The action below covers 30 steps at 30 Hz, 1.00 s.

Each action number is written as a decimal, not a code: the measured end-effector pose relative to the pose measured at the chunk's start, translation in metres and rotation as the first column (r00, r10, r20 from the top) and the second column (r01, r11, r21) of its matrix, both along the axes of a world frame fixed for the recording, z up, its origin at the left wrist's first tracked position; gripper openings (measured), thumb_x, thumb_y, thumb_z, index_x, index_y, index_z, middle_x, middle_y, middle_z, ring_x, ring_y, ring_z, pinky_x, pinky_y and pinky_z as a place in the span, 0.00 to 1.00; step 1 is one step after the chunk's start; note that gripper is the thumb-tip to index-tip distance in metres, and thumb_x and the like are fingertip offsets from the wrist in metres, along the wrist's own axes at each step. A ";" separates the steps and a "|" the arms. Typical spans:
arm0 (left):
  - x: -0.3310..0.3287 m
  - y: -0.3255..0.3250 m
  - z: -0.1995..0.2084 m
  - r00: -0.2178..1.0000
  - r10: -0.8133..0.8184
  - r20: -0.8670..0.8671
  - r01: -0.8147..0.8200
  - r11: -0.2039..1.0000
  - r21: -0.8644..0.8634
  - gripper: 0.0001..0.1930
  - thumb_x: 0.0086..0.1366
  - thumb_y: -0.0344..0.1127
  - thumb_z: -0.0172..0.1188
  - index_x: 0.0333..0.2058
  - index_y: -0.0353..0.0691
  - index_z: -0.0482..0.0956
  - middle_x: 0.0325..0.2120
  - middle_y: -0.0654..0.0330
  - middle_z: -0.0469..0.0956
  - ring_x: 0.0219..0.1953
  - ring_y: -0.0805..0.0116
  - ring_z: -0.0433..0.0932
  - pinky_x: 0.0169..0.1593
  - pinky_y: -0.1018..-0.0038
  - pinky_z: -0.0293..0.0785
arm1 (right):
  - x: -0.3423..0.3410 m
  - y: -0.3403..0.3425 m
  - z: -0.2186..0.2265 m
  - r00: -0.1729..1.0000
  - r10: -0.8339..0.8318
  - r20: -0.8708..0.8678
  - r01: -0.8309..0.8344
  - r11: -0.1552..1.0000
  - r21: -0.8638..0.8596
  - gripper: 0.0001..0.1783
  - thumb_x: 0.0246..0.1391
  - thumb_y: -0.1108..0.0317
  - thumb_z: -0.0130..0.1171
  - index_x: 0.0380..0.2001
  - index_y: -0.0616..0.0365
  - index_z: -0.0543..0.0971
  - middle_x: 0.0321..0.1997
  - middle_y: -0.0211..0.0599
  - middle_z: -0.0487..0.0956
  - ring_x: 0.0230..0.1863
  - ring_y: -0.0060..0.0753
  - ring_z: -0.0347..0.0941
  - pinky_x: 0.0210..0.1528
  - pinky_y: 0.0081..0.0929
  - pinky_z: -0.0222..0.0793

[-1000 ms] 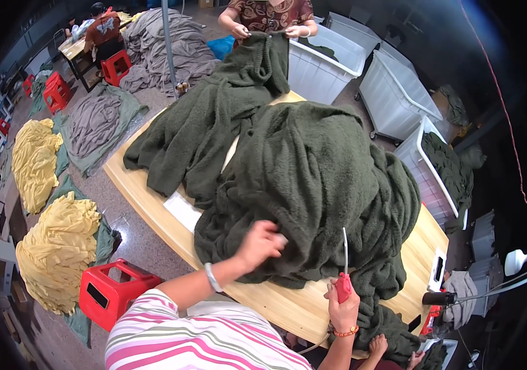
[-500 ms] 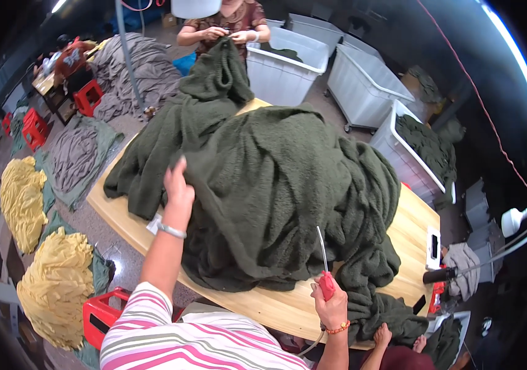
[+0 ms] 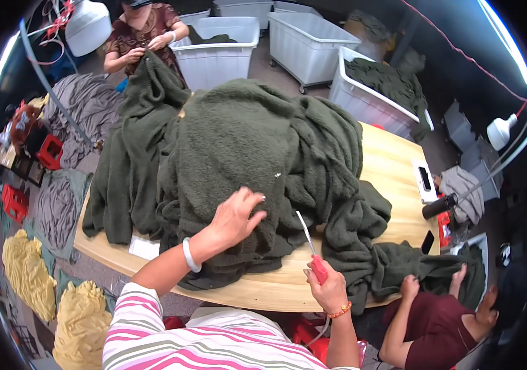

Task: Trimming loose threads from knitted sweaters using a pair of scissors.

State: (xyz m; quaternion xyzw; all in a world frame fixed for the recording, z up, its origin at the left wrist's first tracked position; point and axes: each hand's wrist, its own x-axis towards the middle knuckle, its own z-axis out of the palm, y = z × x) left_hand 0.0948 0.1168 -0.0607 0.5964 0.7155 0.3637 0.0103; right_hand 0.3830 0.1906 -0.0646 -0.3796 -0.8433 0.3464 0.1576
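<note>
Our left hand (image 3: 234, 219), fingers open, is nearer the green fleece (image 3: 232, 142); our right hand (image 3: 331, 291) grips a red-handled tool (image 3: 319, 269) slanting toward it.

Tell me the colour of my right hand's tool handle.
The handle is red, clearest in the head view.

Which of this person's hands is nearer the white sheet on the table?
The left hand: it is to the right of the white sheet, over the green cloth. The right hand, gripping a red tool, is much farther right.
</note>
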 end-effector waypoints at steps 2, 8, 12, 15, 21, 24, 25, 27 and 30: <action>-0.001 0.031 0.008 0.999 0.034 -0.037 -0.030 0.994 0.101 0.28 0.54 0.34 0.69 0.53 0.42 0.71 0.42 0.50 0.70 0.41 0.49 0.76 0.40 0.60 0.77 | -0.006 -0.001 0.001 1.000 -0.026 0.012 0.027 0.999 -0.045 0.14 0.54 0.65 0.63 0.42 0.59 0.79 0.28 0.44 0.82 0.30 0.41 0.82 0.35 0.31 0.75; -0.046 0.097 -0.036 0.973 0.058 -0.225 -0.062 0.998 -0.012 0.21 0.55 0.32 0.66 0.49 0.44 0.76 0.36 0.51 0.72 0.34 0.52 0.77 0.38 0.63 0.77 | -0.021 0.003 0.007 0.999 0.038 0.038 -0.037 0.999 -0.031 0.15 0.54 0.59 0.62 0.43 0.53 0.79 0.29 0.46 0.81 0.33 0.54 0.79 0.36 0.40 0.74; -0.065 0.098 -0.058 0.996 -0.057 0.075 0.056 0.998 0.018 0.12 0.60 0.31 0.63 0.43 0.40 0.79 0.28 0.58 0.75 0.29 0.64 0.78 0.36 0.70 0.77 | -0.035 0.007 0.010 0.986 0.025 0.166 -0.026 1.000 0.005 0.16 0.54 0.56 0.61 0.42 0.51 0.79 0.28 0.47 0.80 0.32 0.56 0.77 0.35 0.45 0.73; -0.067 0.091 -0.054 0.583 -0.013 0.813 0.121 0.990 -0.071 0.10 0.66 0.33 0.60 0.42 0.34 0.78 0.31 0.70 0.77 0.33 0.83 0.74 0.37 0.79 0.77 | -0.046 0.007 0.018 0.990 0.032 0.137 -0.040 0.998 0.056 0.16 0.56 0.52 0.58 0.39 0.52 0.78 0.23 0.50 0.79 0.29 0.58 0.77 0.35 0.50 0.71; -0.061 0.072 -0.061 0.685 -0.045 0.728 0.065 0.998 0.001 0.14 0.64 0.30 0.61 0.47 0.34 0.75 0.32 0.67 0.76 0.31 0.82 0.73 0.36 0.80 0.75 | -0.055 0.021 0.005 0.977 0.127 0.169 -0.137 0.989 0.052 0.16 0.56 0.53 0.58 0.39 0.52 0.78 0.24 0.50 0.79 0.29 0.58 0.77 0.34 0.51 0.71; -0.020 0.047 -0.034 0.993 0.047 0.104 -0.050 0.999 0.020 0.29 0.52 0.28 0.69 0.54 0.39 0.70 0.36 0.57 0.72 0.30 0.68 0.75 0.35 0.75 0.74 | -0.040 0.024 0.004 0.989 0.099 0.109 -0.104 0.994 0.045 0.16 0.56 0.53 0.58 0.39 0.52 0.77 0.23 0.49 0.79 0.29 0.57 0.77 0.33 0.50 0.71; -0.016 0.040 -0.036 0.999 0.035 0.027 -0.035 0.999 0.009 0.30 0.51 0.28 0.70 0.53 0.40 0.70 0.36 0.55 0.72 0.31 0.63 0.75 0.36 0.72 0.75 | -0.037 0.023 0.005 0.994 0.086 0.062 -0.088 0.995 0.045 0.15 0.56 0.53 0.59 0.39 0.52 0.77 0.23 0.48 0.79 0.29 0.57 0.77 0.33 0.50 0.71; -0.011 0.030 -0.041 0.991 0.030 -0.128 -0.028 1.000 0.013 0.26 0.50 0.30 0.70 0.49 0.40 0.72 0.37 0.54 0.72 0.34 0.55 0.77 0.36 0.65 0.76 | -0.033 0.019 0.003 0.992 0.098 0.078 -0.101 0.994 0.040 0.15 0.56 0.53 0.59 0.40 0.52 0.77 0.22 0.47 0.78 0.28 0.56 0.77 0.32 0.49 0.71; -0.020 0.028 -0.059 0.988 0.005 -0.156 -0.006 1.000 -0.004 0.21 0.51 0.29 0.69 0.44 0.39 0.76 0.35 0.54 0.72 0.34 0.52 0.77 0.36 0.63 0.76 | -0.035 0.014 0.009 0.980 0.106 0.167 -0.107 0.994 -0.003 0.15 0.54 0.56 0.60 0.41 0.50 0.78 0.26 0.49 0.79 0.31 0.57 0.77 0.36 0.49 0.72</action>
